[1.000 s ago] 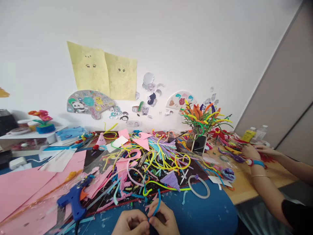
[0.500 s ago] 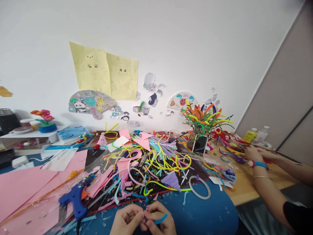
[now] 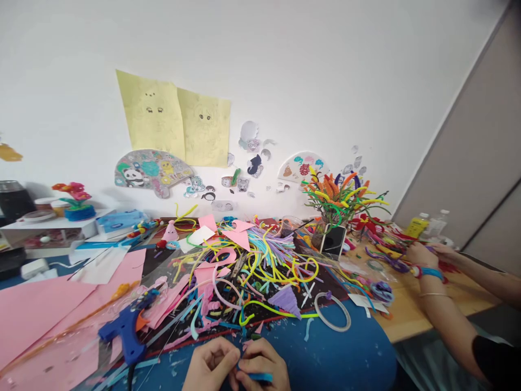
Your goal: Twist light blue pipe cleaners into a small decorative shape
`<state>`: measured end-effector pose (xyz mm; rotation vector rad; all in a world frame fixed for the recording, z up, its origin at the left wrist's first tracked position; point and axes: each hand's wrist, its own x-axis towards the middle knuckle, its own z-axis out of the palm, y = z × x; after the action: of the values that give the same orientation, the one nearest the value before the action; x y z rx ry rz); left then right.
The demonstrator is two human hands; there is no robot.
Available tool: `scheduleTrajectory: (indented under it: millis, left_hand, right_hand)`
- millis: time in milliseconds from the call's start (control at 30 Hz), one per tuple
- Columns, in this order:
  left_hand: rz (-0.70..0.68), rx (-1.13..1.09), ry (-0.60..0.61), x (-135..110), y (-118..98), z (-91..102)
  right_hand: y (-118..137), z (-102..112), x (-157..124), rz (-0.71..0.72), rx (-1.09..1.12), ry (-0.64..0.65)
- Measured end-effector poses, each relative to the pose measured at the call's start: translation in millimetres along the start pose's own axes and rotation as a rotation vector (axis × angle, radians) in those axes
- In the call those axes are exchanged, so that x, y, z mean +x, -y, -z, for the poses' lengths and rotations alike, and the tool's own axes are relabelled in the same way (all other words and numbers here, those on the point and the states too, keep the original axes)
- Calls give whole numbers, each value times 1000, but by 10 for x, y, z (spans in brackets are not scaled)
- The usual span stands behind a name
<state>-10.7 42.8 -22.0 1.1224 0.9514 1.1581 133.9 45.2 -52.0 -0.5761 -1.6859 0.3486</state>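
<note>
At the near edge of the blue table, my left hand (image 3: 214,363) and my right hand (image 3: 262,363) meet with fingertips pinched close together. A short blue pipe cleaner (image 3: 261,376) sticks out to the right from under the fingers of my right hand. My left thumb and forefinger close at its other end, where the fingers hide what is between them. Just beyond my hands lie small pipe cleaner scraps and a pink paper piece (image 3: 259,328). A blue hot glue gun (image 3: 125,332) rests to the left of my left hand.
A heap of coloured pipe cleaners (image 3: 260,255) covers the dark mat ahead. Pink sheets (image 3: 36,309) spread at left. A clear ring (image 3: 344,320) lies at right, near a phone (image 3: 332,240) and a vase of pipe cleaner flowers (image 3: 337,201). Another person's hands (image 3: 423,258) work at far right.
The blue pipe cleaner has swung from slanting upward to nearly level, lower down. My right hand's fingers have curled further over it. The other person's hands have shifted slightly.
</note>
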Motion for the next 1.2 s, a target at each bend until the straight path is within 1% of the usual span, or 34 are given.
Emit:
scheduleTrajectory:
  millis: [100,200,333,467,633,700,800,867,1000,1100,1200]
  left_hand:
    - [7,8,11,-2,9,-9]
    - [10,23,57,5,24,8]
    - [23,63,148,29,52,80]
    - [32,85,163,30,33,117]
    - [71,140,258,11,10,113]
    - [75,148,286,7,21,118]
    - [71,157,289,3,25,120]
    - [73,163,291,-2,7,112]
    - [81,169,304,-8,-34,84]
    - [77,154,291,-2,-31,67]
    - [56,78,264,9,-11,61]
  right_hand:
    - [-3,0,-8,-38,-11,-12]
    - [-4,2,-12,-56,-12,-15]
    - [-1,14,-12,-27,-51,42]
    - [2,33,-10,-37,-32,104]
    - [-4,40,-13,-95,16,96]
    - [4,38,-11,-118,25,67]
    - [27,36,-2,-176,39,-6]
    - [38,36,4,-201,45,-13]
    - [40,30,6,-191,55,-5]
    - [33,22,1,-202,75,-37]
    - [22,24,-9,-202,103,-84]
